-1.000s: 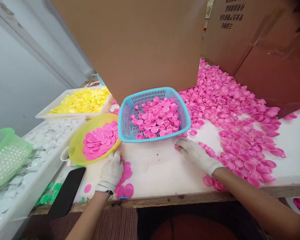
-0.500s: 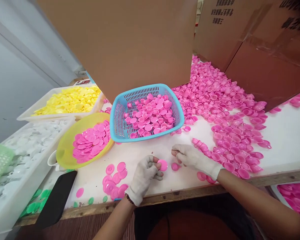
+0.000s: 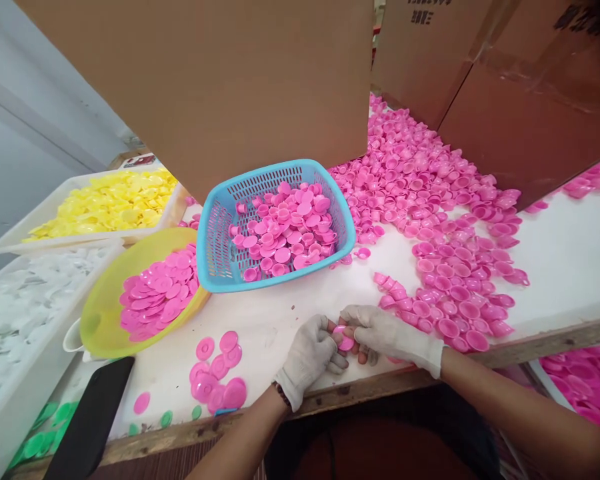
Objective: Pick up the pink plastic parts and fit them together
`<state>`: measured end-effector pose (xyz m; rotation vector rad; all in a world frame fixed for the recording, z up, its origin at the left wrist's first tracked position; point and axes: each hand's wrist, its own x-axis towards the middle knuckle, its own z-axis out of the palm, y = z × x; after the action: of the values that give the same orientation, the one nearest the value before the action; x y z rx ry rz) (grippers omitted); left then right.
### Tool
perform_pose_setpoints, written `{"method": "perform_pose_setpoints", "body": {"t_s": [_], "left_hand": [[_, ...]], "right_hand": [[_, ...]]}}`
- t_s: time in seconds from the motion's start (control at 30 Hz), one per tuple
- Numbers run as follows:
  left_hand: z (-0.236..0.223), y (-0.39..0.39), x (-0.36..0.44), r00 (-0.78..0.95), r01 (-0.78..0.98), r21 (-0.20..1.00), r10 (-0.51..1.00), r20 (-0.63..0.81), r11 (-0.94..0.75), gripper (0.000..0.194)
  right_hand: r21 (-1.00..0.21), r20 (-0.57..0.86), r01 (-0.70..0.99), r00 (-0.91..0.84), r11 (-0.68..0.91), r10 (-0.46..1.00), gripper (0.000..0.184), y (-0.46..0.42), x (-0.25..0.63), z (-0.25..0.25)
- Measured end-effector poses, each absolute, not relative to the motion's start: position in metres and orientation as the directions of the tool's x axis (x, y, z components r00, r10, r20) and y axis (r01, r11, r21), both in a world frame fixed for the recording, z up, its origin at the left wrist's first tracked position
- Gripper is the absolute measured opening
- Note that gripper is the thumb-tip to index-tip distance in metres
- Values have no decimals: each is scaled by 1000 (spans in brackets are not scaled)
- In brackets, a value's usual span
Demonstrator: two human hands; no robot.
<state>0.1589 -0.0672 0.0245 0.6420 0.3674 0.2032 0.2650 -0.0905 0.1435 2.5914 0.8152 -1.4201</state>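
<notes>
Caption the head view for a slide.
Gloved left hand and right hand hold a pink disc before a blue basket of pink pieces.

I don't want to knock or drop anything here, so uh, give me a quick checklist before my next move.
1. Left hand has a grip on the pink disc: ok, its fingertips are at the disc's edge.
2. Right hand is close beside that disc: ok.
3. Nothing hidden under the disc: cannot tell, fingers block the view.
4. Blue basket upright: ok, with pink pieces inside.
5. Yellow bowl standing apart from the basket: cannot tell, the basket's rim overlaps it in this view.
6. Black phone clear of the table's wooden edge: not ok, it reaches across it.
</notes>
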Motion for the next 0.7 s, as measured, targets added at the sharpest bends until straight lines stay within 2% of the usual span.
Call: {"method": "perform_pose_setpoints", "body": {"t_s": [0.1,0.2,0.37,0.63,0.7], "left_hand": [[22,-64,163,928,-79,593,276,-250,801,22],[23,-62,164,930,-77,617,280,-239,783,26],[24,-58,159,950,-90,695,270,-154,714,28],[34,-52,161,939,88,802,220,-265,591,30],[34,-54,156,935,66,848,263,-237,527,27]], "right_hand": [[-184,-815,489,409,-853,410,4,-91,267,141],[-152,-817,525,410,-837,406,5,-90,269,139],[-148,-840,482,400,-864,367,5,-90,268,138],[-98,-863,494,390,-864,321,6,-86,267,140],[-105,-857,543,376,-833,352,6,-87,269,138]]}}
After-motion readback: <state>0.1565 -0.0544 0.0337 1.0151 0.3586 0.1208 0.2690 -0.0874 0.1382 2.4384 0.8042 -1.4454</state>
